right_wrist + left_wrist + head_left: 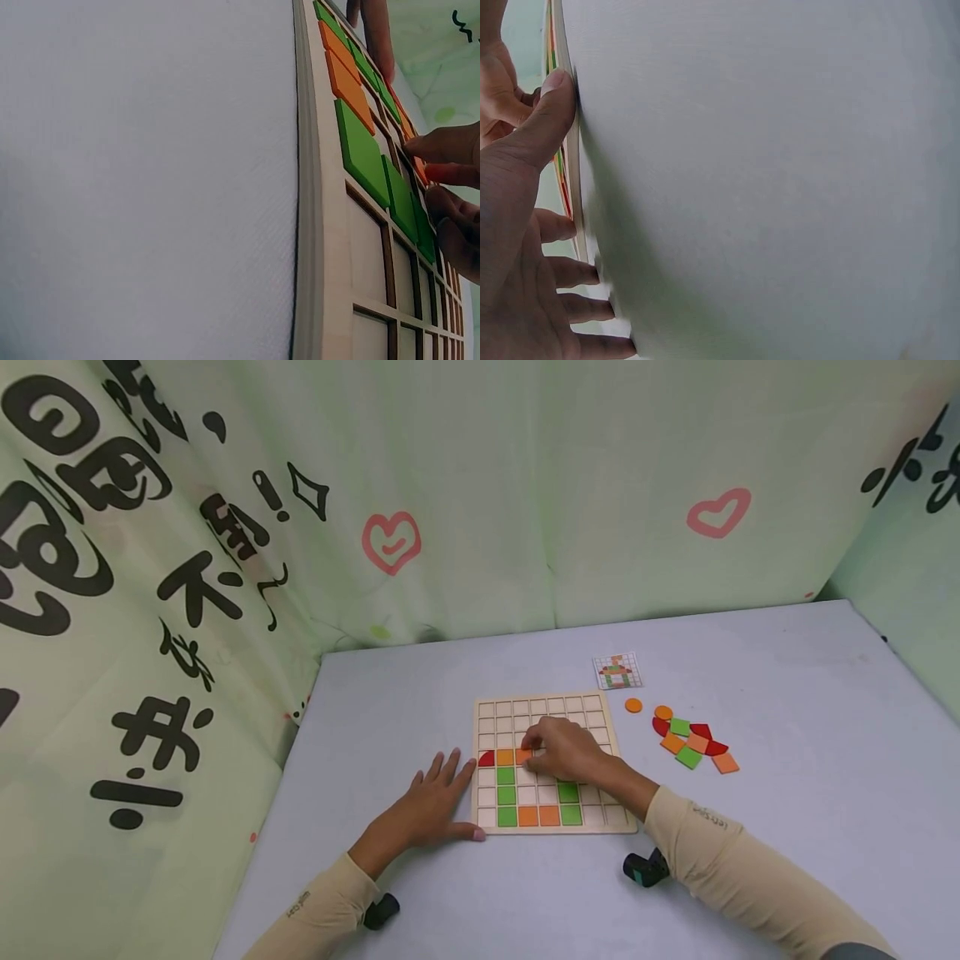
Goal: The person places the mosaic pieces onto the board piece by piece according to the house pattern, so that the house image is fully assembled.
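A wooden grid board (555,831) lies on the table with square tiles set in its cells. Green tiles (506,796) form two columns, with orange tiles (528,816) between them at the bottom. One row higher up starts with a red curved piece (487,758), then an orange tile (506,757). My right hand (567,750) pinches another orange square tile (522,757) at the third cell of that row; its fingers partly cover it. Fingers spread, my left hand (431,806) rests against the board's left edge, the thumb at the lower left corner.
Loose orange, green and red pieces (688,758) lie to the right of the board, with an orange disc (633,705) slightly apart. A small pattern card (617,671) sits behind the board. Patterned curtains (555,527) hang around the table.
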### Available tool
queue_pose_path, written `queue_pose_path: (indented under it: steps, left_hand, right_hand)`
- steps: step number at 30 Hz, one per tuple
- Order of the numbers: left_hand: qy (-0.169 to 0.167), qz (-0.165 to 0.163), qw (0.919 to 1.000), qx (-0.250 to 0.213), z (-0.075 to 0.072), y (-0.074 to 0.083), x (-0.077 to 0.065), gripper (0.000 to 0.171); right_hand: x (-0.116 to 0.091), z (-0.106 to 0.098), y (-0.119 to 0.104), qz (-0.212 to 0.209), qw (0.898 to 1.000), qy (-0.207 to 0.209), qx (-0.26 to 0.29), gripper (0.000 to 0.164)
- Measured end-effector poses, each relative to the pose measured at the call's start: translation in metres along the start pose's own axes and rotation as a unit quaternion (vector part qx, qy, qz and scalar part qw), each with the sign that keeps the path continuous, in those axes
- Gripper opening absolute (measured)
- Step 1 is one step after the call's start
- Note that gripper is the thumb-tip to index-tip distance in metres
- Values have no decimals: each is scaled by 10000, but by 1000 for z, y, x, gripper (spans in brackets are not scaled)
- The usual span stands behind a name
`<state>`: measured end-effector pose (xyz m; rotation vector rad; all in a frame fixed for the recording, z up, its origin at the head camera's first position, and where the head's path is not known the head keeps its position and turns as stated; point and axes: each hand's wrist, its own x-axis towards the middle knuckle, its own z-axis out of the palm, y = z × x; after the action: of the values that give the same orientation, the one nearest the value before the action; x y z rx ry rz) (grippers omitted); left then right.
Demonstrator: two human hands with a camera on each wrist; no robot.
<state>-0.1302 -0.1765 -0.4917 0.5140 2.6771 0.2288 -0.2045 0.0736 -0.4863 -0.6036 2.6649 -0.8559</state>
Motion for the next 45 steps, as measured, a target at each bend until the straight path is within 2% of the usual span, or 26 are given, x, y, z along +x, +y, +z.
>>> queue_pose_path:
  steps: [12, 19, 24, 34, 45]
  left_hand:
    - [49, 28, 10000, 21, 0, 1, 1, 111]
    - [68, 12, 10000, 19, 1, 0, 2, 111]
    - [69, 17, 10000, 17, 1, 0, 2, 111]
    - [74, 0, 9999, 75, 3, -1, 1, 111]
    - [32, -58, 9999, 79, 1, 1, 1, 111]
  right_hand:
    - [-2, -5, -1, -51, 10000, -80, -24, 28]
    - [-7, -15, 12, -211, 9993, -318, 53, 35]
    - [-16, -30, 26, -255, 9986, -402, 210, 37]
    - [-48, -75, 67, -273, 9983, -157, 493, 39]
    - [-88, -112, 115, 344, 9977, 289, 500, 36]
